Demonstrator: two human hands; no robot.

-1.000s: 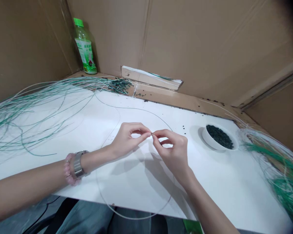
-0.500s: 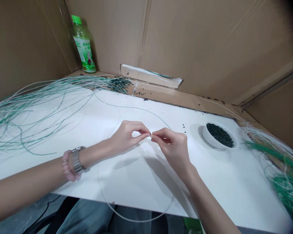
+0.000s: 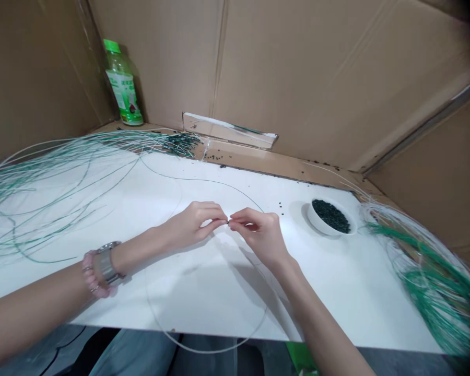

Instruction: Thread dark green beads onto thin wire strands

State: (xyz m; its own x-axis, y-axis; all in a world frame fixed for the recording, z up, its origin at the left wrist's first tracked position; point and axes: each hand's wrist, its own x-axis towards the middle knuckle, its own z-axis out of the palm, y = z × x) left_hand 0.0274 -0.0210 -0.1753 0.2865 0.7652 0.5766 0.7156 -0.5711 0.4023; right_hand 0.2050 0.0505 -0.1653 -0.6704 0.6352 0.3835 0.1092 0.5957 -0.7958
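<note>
Left hand [image 3: 191,225] and right hand [image 3: 260,235] pinched narrow, nearly touching - thin wire [image 3: 203,180] held between them, end too small to see clearly, long loop curving around both hands. White bowl [image 3: 317,223] of dark green beads [image 3: 331,216] lay beyond right hand - nearer that hand.

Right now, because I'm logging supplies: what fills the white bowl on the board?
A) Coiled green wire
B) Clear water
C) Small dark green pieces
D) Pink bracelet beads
C: the white bowl holds a heap of small dark green pieces, piled inside it.
</note>
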